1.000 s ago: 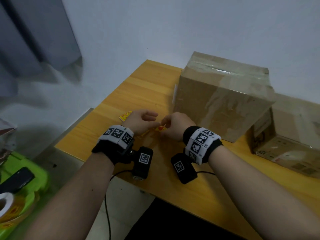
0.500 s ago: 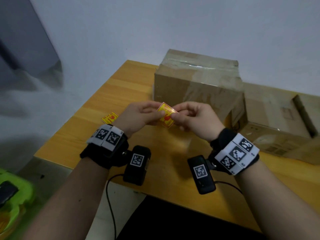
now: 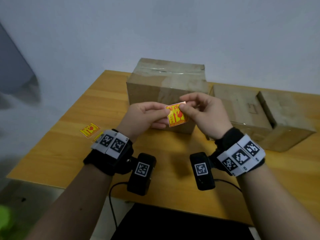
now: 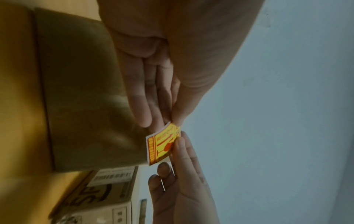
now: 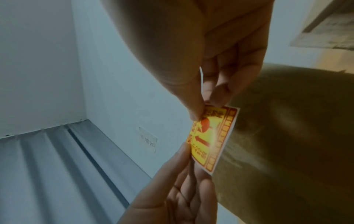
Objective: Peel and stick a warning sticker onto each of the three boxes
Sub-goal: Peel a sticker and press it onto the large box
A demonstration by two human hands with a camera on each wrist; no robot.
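Observation:
Both hands hold one yellow and red warning sticker (image 3: 176, 116) on its white backing, above the table in front of a tall cardboard box (image 3: 166, 84). My left hand (image 3: 147, 116) pinches its left edge between thumb and fingers. My right hand (image 3: 199, 110) pinches the top right corner, thumb on the printed face. The sticker (image 4: 162, 144) shows in the left wrist view and, as the sticker (image 5: 212, 139), in the right wrist view. A second box (image 3: 239, 106) and a third box (image 3: 285, 118) lie lower at the right.
Two more yellow stickers (image 3: 90, 129) lie on the wooden table (image 3: 60, 153) at the left, one partly hidden by my left wristband. A pale wall stands right behind the boxes. A green object (image 3: 5, 220) sits off the table's left corner.
Both hands have risen from the table with the sticker and now hold it upright, face toward me. The view has swung right, showing all three boxes.

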